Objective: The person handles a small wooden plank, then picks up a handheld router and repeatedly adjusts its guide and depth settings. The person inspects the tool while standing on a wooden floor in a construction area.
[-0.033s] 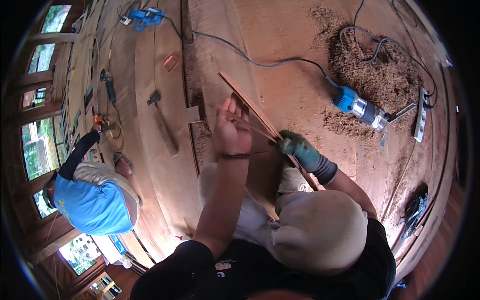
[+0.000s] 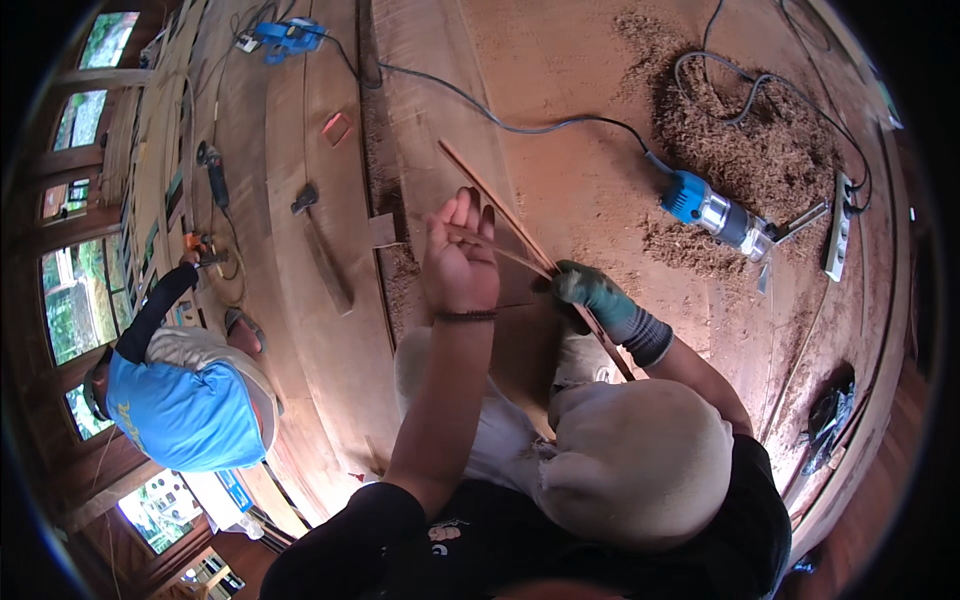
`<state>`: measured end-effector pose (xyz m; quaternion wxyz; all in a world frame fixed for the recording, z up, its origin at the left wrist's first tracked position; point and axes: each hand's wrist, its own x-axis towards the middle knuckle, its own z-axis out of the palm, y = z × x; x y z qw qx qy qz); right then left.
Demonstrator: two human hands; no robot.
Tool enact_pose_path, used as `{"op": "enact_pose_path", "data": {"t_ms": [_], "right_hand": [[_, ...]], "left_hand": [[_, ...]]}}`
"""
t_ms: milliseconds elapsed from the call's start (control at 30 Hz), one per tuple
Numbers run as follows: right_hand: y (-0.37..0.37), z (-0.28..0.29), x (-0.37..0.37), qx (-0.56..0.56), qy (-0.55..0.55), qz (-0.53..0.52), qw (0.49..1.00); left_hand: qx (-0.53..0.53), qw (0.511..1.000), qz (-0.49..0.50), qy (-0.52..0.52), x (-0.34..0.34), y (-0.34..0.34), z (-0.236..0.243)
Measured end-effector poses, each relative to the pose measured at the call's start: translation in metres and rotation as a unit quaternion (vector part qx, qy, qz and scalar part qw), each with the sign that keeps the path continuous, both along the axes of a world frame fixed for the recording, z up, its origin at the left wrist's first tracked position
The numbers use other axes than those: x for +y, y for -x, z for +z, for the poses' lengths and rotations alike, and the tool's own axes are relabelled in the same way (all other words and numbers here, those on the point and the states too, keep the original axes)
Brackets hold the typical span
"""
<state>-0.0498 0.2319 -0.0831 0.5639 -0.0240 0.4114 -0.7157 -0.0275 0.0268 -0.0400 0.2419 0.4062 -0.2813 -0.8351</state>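
My gloved right hand (image 2: 592, 294), in a green and grey work glove, is closed around a long narrow wooden strip (image 2: 498, 208). The strip slants from the upper left down toward my knee. My bare left hand (image 2: 462, 262), with a dark beaded bracelet at the wrist, has its palm turned up and its fingers half curled. Across that palm runs a thin, light-coloured sliver of wood (image 2: 510, 254), held near the thumb. Its other end meets the long strip beside my gloved fingers, and the glove partly hides the contact.
A blue and silver power tool (image 2: 715, 215) lies by a sawdust pile (image 2: 750, 130) and a white power strip (image 2: 838, 235). Left of me are a hammer (image 2: 322, 245), an angle grinder (image 2: 215, 172) and a blue power planer (image 2: 288, 40). A co-worker in blue (image 2: 190, 410) crouches at far left.
The long strip has turned slightly in my grip, and its face looks narrower. My left hand has shifted a little to the left, its fingers a bit farther apart.
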Motion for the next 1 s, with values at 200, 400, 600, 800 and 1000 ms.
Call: {"op": "enact_pose_path", "data": {"t_ms": [200, 400, 600, 800, 1000], "right_hand": [[0.000, -0.016, -0.004, -0.219, 0.011, -0.087, 0.972], [0.031, -0.009, 0.010, -0.135, -0.017, -0.158, 0.978], [0.038, 0.015, 0.029, -0.107, 0.018, -0.161, 0.981], [0.019, 0.021, 0.022, -0.024, 0.010, 0.012, 1.000], [-0.001, 0.022, 0.027, 0.027, -0.050, 0.035, 0.998]], "left_hand": [[0.075, 0.993, -0.029, 0.088, 0.011, -0.008, 0.028], [0.151, 0.957, -0.077, 0.234, 0.025, -0.023, 0.069], [-0.046, 0.933, -0.217, 0.283, 0.004, -0.009, 0.071], [-0.077, 0.943, -0.282, 0.162, 0.018, -0.004, 0.025], [-0.085, 0.955, -0.261, 0.109, 0.013, -0.033, 0.010]]}}
